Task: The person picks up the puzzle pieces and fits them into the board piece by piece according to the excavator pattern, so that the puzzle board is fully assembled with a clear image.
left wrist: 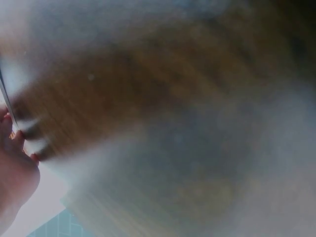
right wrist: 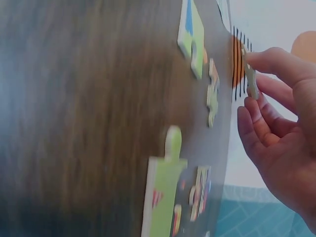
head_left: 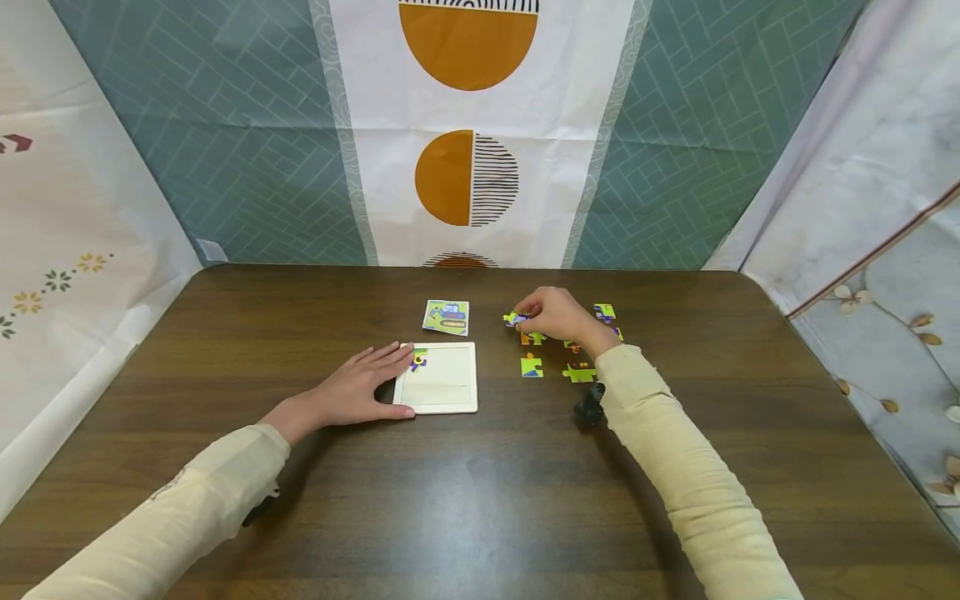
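Observation:
My right hand (head_left: 558, 317) pinches a green and purple jigsaw piece (head_left: 513, 319) between thumb and fingers. In the right wrist view that piece (right wrist: 251, 81) is held edge-on above the table. My left hand (head_left: 360, 389) lies with straight fingers at the left edge of a white puzzle tray (head_left: 476, 379), its fingertips and thumb touching the frame. One jigsaw piece (head_left: 418, 361) sits in the tray's upper left corner, partly next to my fingers. The left wrist view catches only part of the left hand (left wrist: 17, 173) at its left side, blurred.
Loose jigsaw pieces, including a green one (head_left: 532, 367) and another (head_left: 580, 374), lie around and under my right hand. A picture card with a digger (head_left: 447, 317) lies behind the tray. The brown table (head_left: 465, 517) meets a patterned curtain at the back.

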The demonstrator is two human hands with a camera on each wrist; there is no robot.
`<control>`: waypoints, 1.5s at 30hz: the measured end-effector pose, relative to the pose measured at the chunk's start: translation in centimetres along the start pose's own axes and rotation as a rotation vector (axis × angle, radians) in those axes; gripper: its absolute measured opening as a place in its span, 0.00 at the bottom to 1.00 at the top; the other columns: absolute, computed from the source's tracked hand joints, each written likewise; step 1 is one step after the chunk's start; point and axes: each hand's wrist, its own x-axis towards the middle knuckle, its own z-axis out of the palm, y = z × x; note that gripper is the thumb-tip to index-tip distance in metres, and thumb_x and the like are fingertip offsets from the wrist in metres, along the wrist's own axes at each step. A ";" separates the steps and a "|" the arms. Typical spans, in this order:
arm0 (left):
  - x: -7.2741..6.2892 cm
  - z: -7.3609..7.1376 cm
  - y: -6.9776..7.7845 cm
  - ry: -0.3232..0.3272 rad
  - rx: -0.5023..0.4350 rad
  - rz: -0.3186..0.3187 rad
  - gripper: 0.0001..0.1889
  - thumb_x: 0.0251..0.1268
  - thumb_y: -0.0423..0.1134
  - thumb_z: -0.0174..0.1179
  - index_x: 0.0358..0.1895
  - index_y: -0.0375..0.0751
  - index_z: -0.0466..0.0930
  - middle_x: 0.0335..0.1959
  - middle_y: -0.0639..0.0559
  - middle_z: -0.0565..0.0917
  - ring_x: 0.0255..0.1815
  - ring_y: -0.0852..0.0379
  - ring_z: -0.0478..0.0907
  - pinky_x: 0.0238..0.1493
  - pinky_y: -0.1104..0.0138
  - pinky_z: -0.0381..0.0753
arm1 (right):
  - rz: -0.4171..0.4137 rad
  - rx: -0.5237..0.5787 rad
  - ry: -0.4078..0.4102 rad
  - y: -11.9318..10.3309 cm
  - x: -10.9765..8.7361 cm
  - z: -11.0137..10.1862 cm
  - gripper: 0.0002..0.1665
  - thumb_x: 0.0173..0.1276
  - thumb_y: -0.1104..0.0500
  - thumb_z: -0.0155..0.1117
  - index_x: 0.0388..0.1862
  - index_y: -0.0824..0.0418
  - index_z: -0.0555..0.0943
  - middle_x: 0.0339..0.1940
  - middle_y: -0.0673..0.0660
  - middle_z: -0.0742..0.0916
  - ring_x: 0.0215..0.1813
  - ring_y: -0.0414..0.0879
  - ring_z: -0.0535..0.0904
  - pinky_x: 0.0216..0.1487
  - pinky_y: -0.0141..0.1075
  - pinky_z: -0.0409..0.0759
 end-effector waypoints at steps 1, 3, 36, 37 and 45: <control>0.0 0.0 0.0 0.001 -0.002 0.000 0.49 0.57 0.67 0.59 0.74 0.38 0.57 0.76 0.45 0.56 0.76 0.44 0.48 0.71 0.45 0.46 | -0.004 -0.005 -0.007 -0.2 0.1 0.1 0.21 0.62 0.60 0.68 0.53 0.68 0.83 0.49 0.62 0.83 0.50 0.55 0.77 0.50 0.43 0.78; 0.0 0.0 0.0 0.003 -0.005 0.001 0.49 0.57 0.67 0.59 0.74 0.38 0.58 0.76 0.45 0.56 0.76 0.44 0.48 0.71 0.45 0.46 | -0.009 -0.009 -0.022 -0.7 0.2 0.3 0.21 0.62 0.60 0.69 0.53 0.68 0.83 0.49 0.61 0.84 0.50 0.54 0.77 0.49 0.42 0.79; 0.0 0.0 0.0 -0.001 -0.006 0.010 0.48 0.58 0.66 0.59 0.74 0.36 0.58 0.76 0.44 0.56 0.76 0.43 0.48 0.70 0.44 0.46 | -0.190 -0.028 -0.146 -6.1 1.6 5.4 0.17 0.60 0.58 0.71 0.47 0.61 0.87 0.42 0.54 0.85 0.42 0.45 0.77 0.43 0.31 0.75; 0.0 0.1 0.0 -0.002 -0.007 0.010 0.48 0.58 0.66 0.59 0.74 0.36 0.58 0.76 0.43 0.56 0.76 0.43 0.48 0.70 0.44 0.46 | -0.203 -0.037 -0.146 -6.2 1.6 5.5 0.16 0.60 0.58 0.71 0.47 0.61 0.87 0.42 0.54 0.85 0.42 0.45 0.77 0.43 0.30 0.75; 0.1 0.1 -0.1 0.005 -0.012 0.012 0.48 0.58 0.66 0.59 0.74 0.36 0.58 0.76 0.44 0.56 0.76 0.43 0.48 0.71 0.44 0.45 | -0.241 -0.066 -0.143 -6.9 2.0 6.1 0.16 0.59 0.59 0.71 0.46 0.60 0.88 0.38 0.52 0.85 0.38 0.42 0.77 0.39 0.29 0.74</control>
